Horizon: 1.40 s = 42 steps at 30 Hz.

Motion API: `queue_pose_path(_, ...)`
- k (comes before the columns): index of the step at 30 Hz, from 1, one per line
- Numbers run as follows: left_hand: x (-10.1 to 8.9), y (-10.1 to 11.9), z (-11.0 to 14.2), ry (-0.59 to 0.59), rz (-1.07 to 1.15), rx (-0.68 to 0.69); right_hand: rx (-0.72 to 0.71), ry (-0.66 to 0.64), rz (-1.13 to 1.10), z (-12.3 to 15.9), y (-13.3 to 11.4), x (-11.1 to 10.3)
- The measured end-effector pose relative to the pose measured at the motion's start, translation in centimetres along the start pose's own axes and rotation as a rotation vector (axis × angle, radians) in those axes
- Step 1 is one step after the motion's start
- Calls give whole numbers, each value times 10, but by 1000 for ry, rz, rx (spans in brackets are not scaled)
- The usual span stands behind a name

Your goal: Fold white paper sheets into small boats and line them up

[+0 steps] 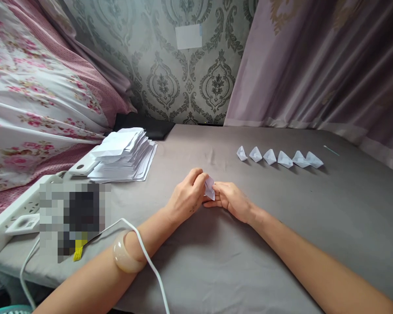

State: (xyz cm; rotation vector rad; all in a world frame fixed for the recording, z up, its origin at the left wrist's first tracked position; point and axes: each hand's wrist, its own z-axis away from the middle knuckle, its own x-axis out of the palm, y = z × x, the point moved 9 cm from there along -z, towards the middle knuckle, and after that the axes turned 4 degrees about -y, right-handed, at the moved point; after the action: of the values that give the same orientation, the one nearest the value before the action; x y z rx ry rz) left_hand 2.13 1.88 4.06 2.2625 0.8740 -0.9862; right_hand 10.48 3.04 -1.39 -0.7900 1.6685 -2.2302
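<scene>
Between my two hands, above the grey cloth, is a small folded piece of white paper. My left hand is closed on its left side, fingers curled against the fold. From the right, my right hand pinches the paper's other edge between thumb and fingers. Part of the paper is hidden behind the fingers. Farther back on the right stands a row of several folded white paper boats. To the left lies a tall, uneven stack of white paper sheets.
A white cable crosses over my left forearm near the bangle. White power strips line the left edge, beside a blurred-out patch and a yellow item. A cotton swab lies far right. Curtains hang behind.
</scene>
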Motion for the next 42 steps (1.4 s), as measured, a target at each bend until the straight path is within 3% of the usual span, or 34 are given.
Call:
queue_pose_path(8,-6,8,-1,-27,-12,45,-3,1,37,-6,8,-4)
queue_pose_path(19,-14,17,-1,16,-54,101,-40,-86,23,-2,0,4)
queue_pose_path(24,-11,15,0,-4,-30,110,-50,-36,66,-3,1,5)
queue_pose_path(31,-3,-17,-2,56,332,-211,-59,244,403,-1,2,-13)
queue_pose_path(39,6,-39,2,80,632,-525,-55,294,512,-3,7,-19)
queue_pose_path(42,16,-44,6,8,632,-618,-70,309,614,1,-2,-14)
